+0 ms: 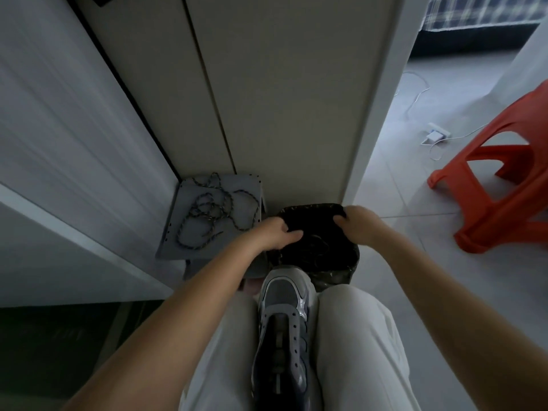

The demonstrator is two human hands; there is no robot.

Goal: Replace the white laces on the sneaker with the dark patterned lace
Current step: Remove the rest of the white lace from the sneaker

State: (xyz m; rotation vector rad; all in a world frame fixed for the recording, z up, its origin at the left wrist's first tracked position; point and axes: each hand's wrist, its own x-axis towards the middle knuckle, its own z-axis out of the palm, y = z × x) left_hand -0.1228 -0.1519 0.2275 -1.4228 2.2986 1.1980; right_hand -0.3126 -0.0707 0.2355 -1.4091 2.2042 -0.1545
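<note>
A grey and dark sneaker (pixel 281 327) lies wedged between my knees, toe pointing away, its eyelets without laces. The dark patterned lace (pixel 210 210) lies in loose coils on a grey stool seat (pixel 189 244) to the left. Ahead of the sneaker stands a bin lined with a black bag (pixel 326 262). My left hand (pixel 274 234) grips the bag's left rim, fingers curled over it. My right hand (pixel 357 223) grips the right rim the same way. A thin pale cord shows faintly inside the bin; I cannot tell what it is.
A white cabinet door (pixel 281 99) rises right behind the bin and stool. An orange plastic stool (pixel 501 188) stands on the tiled floor at right, with a white charger and cable (pixel 436 134) beyond it. A pale wall panel runs along the left.
</note>
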